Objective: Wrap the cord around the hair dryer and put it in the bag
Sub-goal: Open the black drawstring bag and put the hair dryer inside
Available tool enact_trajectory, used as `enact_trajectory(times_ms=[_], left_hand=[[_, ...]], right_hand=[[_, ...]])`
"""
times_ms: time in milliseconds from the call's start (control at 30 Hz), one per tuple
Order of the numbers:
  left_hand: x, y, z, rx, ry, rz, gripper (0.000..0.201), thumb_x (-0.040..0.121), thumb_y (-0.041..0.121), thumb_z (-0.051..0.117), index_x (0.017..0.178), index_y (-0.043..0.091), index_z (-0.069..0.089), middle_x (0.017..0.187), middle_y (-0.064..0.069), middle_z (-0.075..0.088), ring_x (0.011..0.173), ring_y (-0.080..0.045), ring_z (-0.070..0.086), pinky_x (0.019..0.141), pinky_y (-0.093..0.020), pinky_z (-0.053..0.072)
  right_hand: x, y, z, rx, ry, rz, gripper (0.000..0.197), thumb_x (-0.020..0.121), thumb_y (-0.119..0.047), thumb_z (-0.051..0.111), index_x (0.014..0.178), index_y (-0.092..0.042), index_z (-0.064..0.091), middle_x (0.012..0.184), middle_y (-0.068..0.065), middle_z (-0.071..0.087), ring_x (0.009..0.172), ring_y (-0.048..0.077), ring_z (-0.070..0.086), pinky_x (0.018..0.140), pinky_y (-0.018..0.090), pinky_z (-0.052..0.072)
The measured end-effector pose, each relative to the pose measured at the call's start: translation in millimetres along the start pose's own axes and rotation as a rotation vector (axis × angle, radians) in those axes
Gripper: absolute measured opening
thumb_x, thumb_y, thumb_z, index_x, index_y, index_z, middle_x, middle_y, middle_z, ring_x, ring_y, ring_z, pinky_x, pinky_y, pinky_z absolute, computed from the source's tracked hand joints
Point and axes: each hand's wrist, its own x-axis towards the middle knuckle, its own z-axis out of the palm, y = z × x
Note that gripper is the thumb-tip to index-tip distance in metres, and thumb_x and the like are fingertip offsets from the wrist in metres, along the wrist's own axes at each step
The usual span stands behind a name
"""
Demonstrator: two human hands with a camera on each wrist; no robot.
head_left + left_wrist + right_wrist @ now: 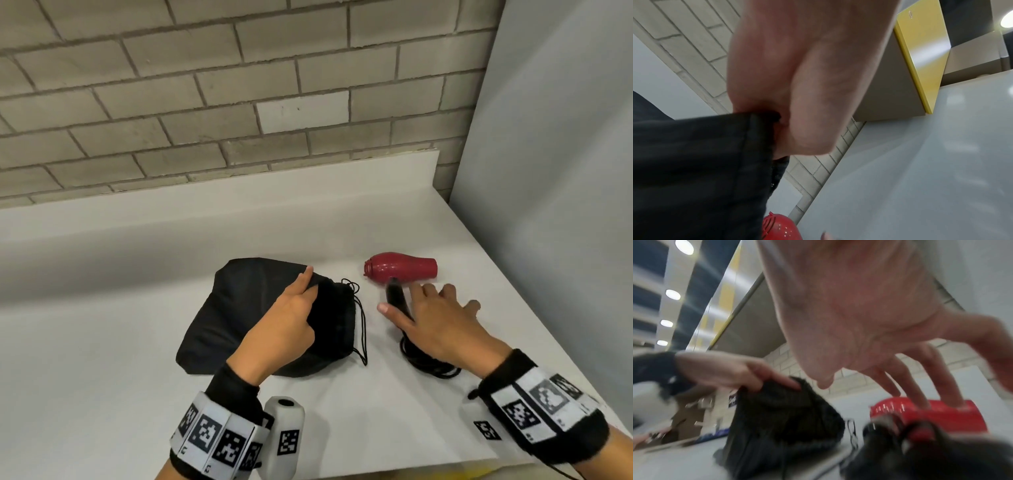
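Reaching over the dryer, our right hand is spread, empty; left hand pinches the bag. Handle beside bag: rigid, grippable.

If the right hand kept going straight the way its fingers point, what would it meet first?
Probably the red plastic hair dryer: the right hand hovers open over its black handle, fingers aimed at the barrel. Depth is unclear; it may touch the handle first.
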Motion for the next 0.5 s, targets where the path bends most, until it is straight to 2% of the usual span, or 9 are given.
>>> enact_trajectory(times_ms=[67, 133, 267, 367, 433, 500], left_hand=[[2, 1, 1, 0.000, -0.012, 0.005, 0.064, 0.080, -0.016, 0.034, 0.140, 0.007, 0.037, 0.159, -0.003, 0.005, 0.144, -0.019, 0.012, 0.112, -0.029, 0.026], [4, 3, 2, -0.003, -0.023, 0.002, 0.065, 0.080, -0.015, 0.034, 0.141, 0.008, 0.035, 0.159, -0.003, 0.005, 0.145, -0.020, 0.012, 0.112, -0.032, 0.026], [5, 3, 3, -0.012, -0.031, -0.013, 0.068, 0.080, -0.014, 0.035, 0.143, 0.011, 0.032, 0.159, -0.002, 0.007, 0.145, -0.021, 0.012, 0.113, -0.039, 0.026], [5, 3, 3, -0.015, -0.034, -0.026, 0.068, 0.081, -0.013, 0.034, 0.144, 0.011, 0.031, 0.159, 0.000, 0.007, 0.145, -0.021, 0.012, 0.112, -0.040, 0.027], [5, 3, 3, -0.019, -0.031, -0.033, 0.067, 0.082, -0.013, 0.034, 0.144, 0.012, 0.030, 0.159, 0.001, 0.007, 0.145, -0.021, 0.011, 0.112, -0.040, 0.026], [6, 3, 2, -0.020, -0.031, -0.039, 0.067, 0.082, -0.012, 0.034, 0.144, 0.011, 0.029, 0.159, 0.001, 0.007, 0.145, -0.021, 0.011, 0.113, -0.040, 0.024]], right_hand=[[-5, 1, 22, -0.012, -0.105, 0.037, 0.091, 0.080, -0.078, 0.017, 0.148, -0.019, 0.004, 0.151, 0.007, 0.025, 0.134, 0.033, 0.025, 0.099, 0.055, 0.030], [-6, 7, 41, -0.038, -0.117, 0.042, 0.097, 0.079, -0.079, 0.024, 0.149, -0.020, -0.007, 0.153, 0.006, 0.016, 0.135, 0.034, 0.021, 0.100, 0.056, 0.033], [1, 22, 50, -0.162, -0.055, -0.004, 0.077, 0.090, -0.060, 0.030, 0.149, -0.024, -0.006, 0.145, 0.002, 0.025, 0.129, 0.030, 0.026, 0.094, 0.058, 0.039], [6, 47, 42, -0.204, -0.044, -0.011, 0.068, 0.092, -0.051, 0.031, 0.147, -0.036, -0.006, 0.146, 0.002, 0.023, 0.129, 0.031, 0.023, 0.096, 0.062, 0.034], [10, 63, 37, -0.176, -0.036, -0.013, 0.066, 0.089, -0.054, 0.033, 0.144, -0.043, 0.000, 0.145, 0.001, 0.024, 0.129, 0.031, 0.022, 0.097, 0.063, 0.031], [13, 68, 38, -0.119, -0.016, -0.009, 0.069, 0.082, -0.068, 0.035, 0.141, -0.045, 0.009, 0.143, -0.001, 0.030, 0.127, 0.030, 0.026, 0.097, 0.060, 0.031]])
